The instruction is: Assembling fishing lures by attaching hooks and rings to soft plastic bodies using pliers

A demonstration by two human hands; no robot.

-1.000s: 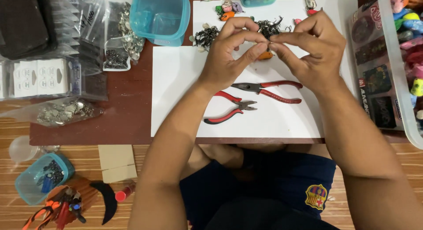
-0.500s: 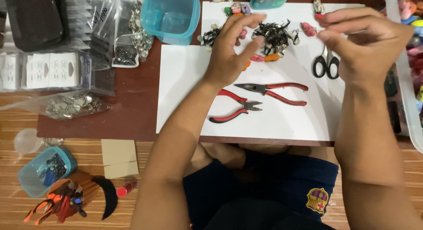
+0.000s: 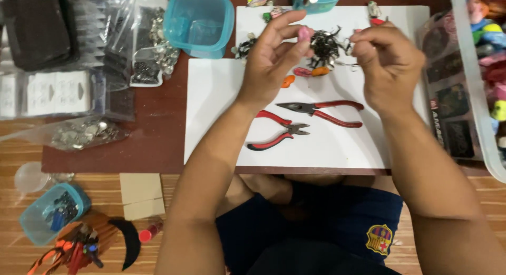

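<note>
My left hand point(image 3: 271, 61) is raised over a white sheet point(image 3: 221, 122) and pinches a small pink charm point(image 3: 304, 33) between thumb and fingertips. To its right, my right hand point(image 3: 390, 64) is closed on a thin metal piece point(image 3: 352, 48) that I cannot make out clearly. Between the hands lies a dark pile of metal keyring parts point(image 3: 324, 45). Small orange and pink charms point(image 3: 311, 72) rest on the sheet below it. Two red-handled pliers point(image 3: 321, 109), point(image 3: 276, 130) lie on the sheet nearer to me.
A turquoise plastic tub point(image 3: 199, 22) stands at the back left of the sheet, with bags of metal parts point(image 3: 84, 132) and packets point(image 3: 47, 93) further left. A clear bin of colourful charms point(image 3: 490, 53) is at the right. On the floor are a small blue container point(image 3: 50, 211) and tools point(image 3: 74, 248).
My hands came apart, then drew back toward each other over the metal pile. My left hand now holds a pink charm up; my right hand has moved left from the sheet's right edge.
</note>
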